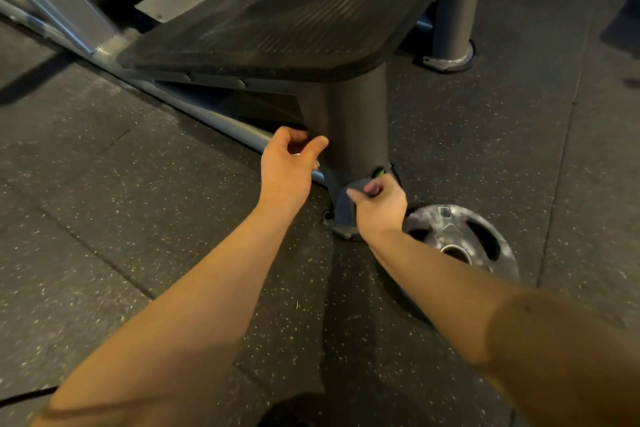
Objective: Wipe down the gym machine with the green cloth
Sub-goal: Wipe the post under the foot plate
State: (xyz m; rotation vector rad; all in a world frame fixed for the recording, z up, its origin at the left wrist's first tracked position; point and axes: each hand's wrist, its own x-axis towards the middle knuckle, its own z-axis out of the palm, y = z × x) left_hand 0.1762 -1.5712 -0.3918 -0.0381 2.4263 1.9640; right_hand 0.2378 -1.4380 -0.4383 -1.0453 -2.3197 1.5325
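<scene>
The right hand [379, 204] is gripping the green cloth [378, 172] at the post [356, 121], the left hand [287, 163] is hanging relaxed; a wide wiping stroke is risking knuckles against the weight plate [460, 239] nearby.

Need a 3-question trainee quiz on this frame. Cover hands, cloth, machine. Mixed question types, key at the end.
1. Fill in: the left hand is beside the machine's dark cylindrical ____, below the textured black footplate.
2. Which hand grips the green cloth? A) left hand B) right hand C) neither
3. True or false: the round grey metal weight plate lies on the footplate.

Key: 1 post; 2 B; 3 false, it lies on the speckled rubber floor.
</scene>
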